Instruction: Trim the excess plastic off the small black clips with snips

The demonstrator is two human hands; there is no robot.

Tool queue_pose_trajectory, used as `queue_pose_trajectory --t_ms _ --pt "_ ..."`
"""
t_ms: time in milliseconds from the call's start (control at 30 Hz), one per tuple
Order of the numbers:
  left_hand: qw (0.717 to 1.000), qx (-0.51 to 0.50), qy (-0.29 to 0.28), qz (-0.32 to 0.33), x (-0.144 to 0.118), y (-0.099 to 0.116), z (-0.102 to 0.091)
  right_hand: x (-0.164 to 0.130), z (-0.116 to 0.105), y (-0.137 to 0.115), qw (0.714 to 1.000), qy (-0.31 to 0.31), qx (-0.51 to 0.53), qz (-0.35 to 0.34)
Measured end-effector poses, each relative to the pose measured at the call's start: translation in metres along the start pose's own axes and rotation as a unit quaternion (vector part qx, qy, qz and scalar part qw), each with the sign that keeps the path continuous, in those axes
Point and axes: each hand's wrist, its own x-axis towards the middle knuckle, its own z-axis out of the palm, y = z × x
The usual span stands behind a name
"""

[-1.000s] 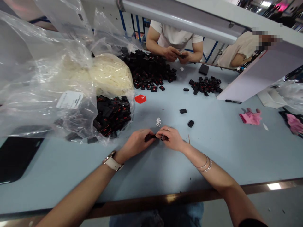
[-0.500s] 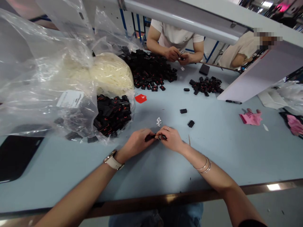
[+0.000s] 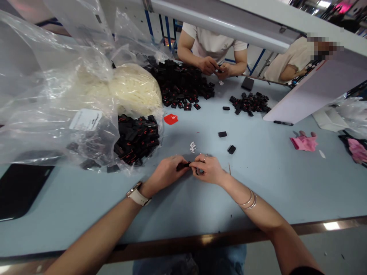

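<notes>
My left hand (image 3: 168, 170) is closed on a small black plastic part (image 3: 183, 165), mostly covered by the fingers. Thumb and index finger of my right hand (image 3: 210, 170) pinch together at the right end of that part. Something dark shows under the curled fingers of this hand, too small to name. Just beyond the hands lies a little pile of tiny white pieces (image 3: 192, 146). Two more black plastic parts, one (image 3: 222, 134) farther back and one (image 3: 231, 149) nearer, rest to the right of it.
A clear plastic bag (image 3: 94, 95) with black parts and cream-coloured pieces fills the left. Behind stand a large heap of black parts (image 3: 183, 84) and a smaller heap (image 3: 249, 103). A co-worker's hands (image 3: 216, 68) work across the table. Pink gloves (image 3: 305, 142) lie right.
My right hand has shifted slightly right, and its fingers have curled differently at the part's end. My left hand stays almost still with the black part.
</notes>
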Motion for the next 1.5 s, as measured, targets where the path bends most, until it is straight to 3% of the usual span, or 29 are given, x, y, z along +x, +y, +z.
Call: queue_pose_trajectory --t_ms 267,333,467,600,833,1000,1100,1267,1400,1500 --pt "1.0 0.003 -0.004 -0.009 0.001 0.001 0.0 0.002 0.001 -0.003 0.999 -0.034 -0.027 -0.009" --pt "1.0 0.006 -0.003 -0.012 0.001 0.001 0.0 0.002 0.001 0.0 1.0 0.002 -0.005 0.019" --pt "1.0 -0.006 0.008 -0.007 0.001 0.002 -0.002 0.003 -0.004 0.017 0.98 0.128 0.018 0.152" --pt "0.997 -0.069 0.029 -0.03 0.002 0.002 -0.006 0.006 -0.008 0.035 0.967 0.15 0.007 0.205" --pt "0.944 -0.224 0.188 -0.155 0.01 -0.008 -0.014 0.005 -0.007 0.031 0.981 0.027 -0.008 0.194" --pt "0.91 -0.288 0.202 -0.219 0.013 -0.014 -0.016 0.005 -0.007 0.029 0.979 -0.02 -0.029 0.201" --pt "0.908 -0.297 0.187 -0.228 0.012 -0.012 -0.013 0.006 -0.007 0.028 0.979 -0.024 -0.016 0.204" --pt "0.89 -0.409 0.097 -0.178 0.009 0.003 -0.011 0.005 -0.005 0.026 0.983 0.006 0.019 0.18" --pt "0.876 -0.435 0.149 -0.146 0.008 0.008 -0.014 0.003 -0.003 0.026 0.984 0.07 0.05 0.159" --pt "0.872 -0.412 0.201 -0.173 0.01 0.001 -0.015 0.003 -0.001 0.027 0.983 0.089 0.059 0.152"
